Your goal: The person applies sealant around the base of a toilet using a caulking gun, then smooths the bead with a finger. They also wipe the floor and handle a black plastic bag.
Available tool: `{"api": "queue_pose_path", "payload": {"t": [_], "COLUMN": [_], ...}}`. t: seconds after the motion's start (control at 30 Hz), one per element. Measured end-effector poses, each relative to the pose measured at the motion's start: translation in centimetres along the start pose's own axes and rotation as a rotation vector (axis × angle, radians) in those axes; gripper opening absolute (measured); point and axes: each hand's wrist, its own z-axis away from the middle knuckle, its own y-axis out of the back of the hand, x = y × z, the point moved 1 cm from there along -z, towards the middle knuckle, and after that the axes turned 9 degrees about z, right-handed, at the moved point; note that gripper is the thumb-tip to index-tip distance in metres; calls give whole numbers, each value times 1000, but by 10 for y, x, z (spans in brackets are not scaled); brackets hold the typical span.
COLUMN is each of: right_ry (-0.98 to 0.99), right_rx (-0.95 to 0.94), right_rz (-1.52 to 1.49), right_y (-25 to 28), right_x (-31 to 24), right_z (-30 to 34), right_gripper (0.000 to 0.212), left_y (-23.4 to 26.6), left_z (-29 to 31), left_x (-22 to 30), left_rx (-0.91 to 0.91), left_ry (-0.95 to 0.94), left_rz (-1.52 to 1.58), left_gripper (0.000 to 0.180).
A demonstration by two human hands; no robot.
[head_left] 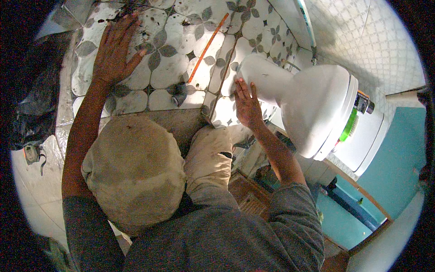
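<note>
Neither of my own hands shows in the head view. In front of me another person in a pale cap (136, 172) and dark grey shirt bends over a patterned tile floor (156, 75). That person's left hand (115, 56) lies flat on the tiles, fingers spread, near a dark smudged patch. The person's right hand (248, 105) rests with extended fingers against the base of a white toilet (312, 109). Between the two hands a thin orange strip (208, 47) lies on the tiles. A small dark object (179, 96) sits near its lower end.
A black plastic bag (38, 90) lies at the left, with a small grey device (32, 154) below it. On the toilet rest a green brush (349, 126) and a dark can (363, 102). A tiled wall (353, 31) and turquoise surface (401, 149) bound the right side.
</note>
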Motion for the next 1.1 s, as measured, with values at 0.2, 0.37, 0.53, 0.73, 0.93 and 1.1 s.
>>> {"api": "queue_pose_path", "payload": {"t": [0.2,0.37,0.53,0.73,0.93,1.1], "right_ry": [-83,-155,-239,-190,-347,-479], "right_rx": [-101,69,-49,-56,-32,-93], "right_rz": [-357,-611,-997,-1089,-1120,-1030], "right_y": [42,67,71,79,91,96], "right_x": [-39,-86,-108,-122,-108,-73], "right_z": [29,31,21,10,-1,-5], "right_gripper": [46,49,56,57,59,62], "left_y": [-1,0,0,1,2,1], "left_z": [-1,-4,-5,-3,-4,-5], "left_x": [1,3,5,7,7,8], "left_rx": [-65,-125,-119,-69,-78,-89], "left_ry": [39,41,43,20,4,17], "left_rz": [-72,-95,-112,-87,-63,-74], "left_gripper": [78,79,79,79,79,78]}}
